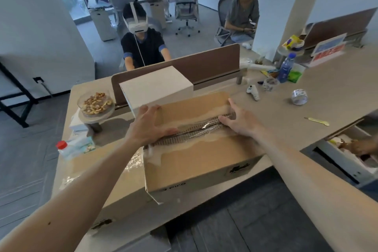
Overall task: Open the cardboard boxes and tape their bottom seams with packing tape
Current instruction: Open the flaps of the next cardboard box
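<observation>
A brown cardboard box (196,161) stands at the table's near edge with its two flaps folded shut on top. Clear packing tape (204,129) lies wrinkled along the torn middle seam. My left hand (150,122) presses flat on the far flap at the left end of the seam. My right hand (238,119) lies with straight fingers on the tape at the seam's right end. A roll of clear packing tape (299,97) stands on the table to the right. A flattened cardboard box (106,182) lies under the left side of the upright one.
A white box (157,86) stands right behind the cardboard box. A bowl of nuts (95,103) sits at left, a red-capped bottle (65,149) near it. A white controller (252,92), a blue bottle (286,67) and a yellow cutter (317,120) lie to the right. People sit beyond the divider (204,63).
</observation>
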Tool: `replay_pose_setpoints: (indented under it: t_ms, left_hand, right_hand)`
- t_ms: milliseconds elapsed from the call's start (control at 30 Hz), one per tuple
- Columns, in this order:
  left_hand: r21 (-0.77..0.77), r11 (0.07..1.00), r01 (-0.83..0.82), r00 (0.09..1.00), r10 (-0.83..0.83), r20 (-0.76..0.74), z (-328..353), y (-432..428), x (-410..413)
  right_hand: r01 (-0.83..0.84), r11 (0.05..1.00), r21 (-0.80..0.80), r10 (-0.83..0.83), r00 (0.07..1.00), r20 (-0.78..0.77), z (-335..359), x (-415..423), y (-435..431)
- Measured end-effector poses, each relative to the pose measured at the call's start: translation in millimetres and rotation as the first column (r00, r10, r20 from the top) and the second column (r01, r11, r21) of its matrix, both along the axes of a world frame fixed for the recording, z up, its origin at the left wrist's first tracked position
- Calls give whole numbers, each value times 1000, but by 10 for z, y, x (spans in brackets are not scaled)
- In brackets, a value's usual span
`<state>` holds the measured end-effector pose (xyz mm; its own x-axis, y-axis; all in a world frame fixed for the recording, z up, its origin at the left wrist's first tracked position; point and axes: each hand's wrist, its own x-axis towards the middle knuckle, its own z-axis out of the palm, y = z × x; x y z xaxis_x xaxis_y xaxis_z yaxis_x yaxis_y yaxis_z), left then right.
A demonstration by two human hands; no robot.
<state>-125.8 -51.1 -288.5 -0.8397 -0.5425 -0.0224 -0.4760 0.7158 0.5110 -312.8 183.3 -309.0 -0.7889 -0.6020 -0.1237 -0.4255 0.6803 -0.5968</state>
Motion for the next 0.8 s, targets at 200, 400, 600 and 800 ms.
replay_pose_setpoints:
  t_ms: [200, 400, 600, 800]
  left_hand:
    - [54, 996, 76, 997, -75, -11, -337, 552, -677]
    - [103, 987, 124, 992, -127, 14, -704, 802, -1428]
    - [165, 978, 124, 991, -130, 25, -1101, 865, -2334]
    - [224, 972, 68, 993, -88, 80, -1335, 801, -2937]
  right_hand:
    - [99, 994, 45, -100, 995, 22, -229, -445, 728]
    - [155, 984, 86, -161, 984, 72, -542, -1082, 1055]
    - [189, 972, 137, -205, 972, 115, -829, -1947, 1133]
    - [190, 975, 116, -209, 960, 187, -1060, -2576, 1003]
